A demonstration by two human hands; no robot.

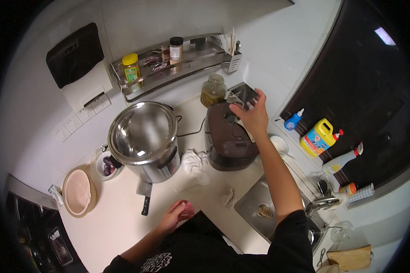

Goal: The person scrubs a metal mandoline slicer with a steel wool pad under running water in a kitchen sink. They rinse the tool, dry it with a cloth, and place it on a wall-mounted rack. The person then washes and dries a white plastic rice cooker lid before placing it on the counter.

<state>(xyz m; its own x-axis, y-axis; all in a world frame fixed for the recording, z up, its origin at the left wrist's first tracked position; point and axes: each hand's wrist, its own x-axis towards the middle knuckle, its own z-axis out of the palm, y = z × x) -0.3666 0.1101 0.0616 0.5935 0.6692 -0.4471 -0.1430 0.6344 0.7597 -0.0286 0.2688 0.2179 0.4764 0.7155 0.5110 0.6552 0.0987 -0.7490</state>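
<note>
My right hand (254, 116) reaches over the dark rice cooker (230, 136), thumb and fingers spread around a small clear item (235, 99) near its back edge; whether it grips this item I cannot tell. A pale spoon-like utensil (246, 131) lies on the cooker lid, partly behind the hand. My left hand (178, 212) is held low at the counter's front edge with its fingers curled; a reddish thing may be in it, but that is unclear. A cleaver (145, 196) rests on the counter to its left. A crumpled white cloth (193, 162) lies between the large steel pot (157, 167) and the cooker.
At the left stand a pink-lined basin (78, 192) and a white bowl (104, 165) of purple items. Behind are a lidded glass jar (214, 90) and a metal wall rack (191, 56). The steel sink (251, 204) is at the right, with cleaning bottles (317, 138) along the sill.
</note>
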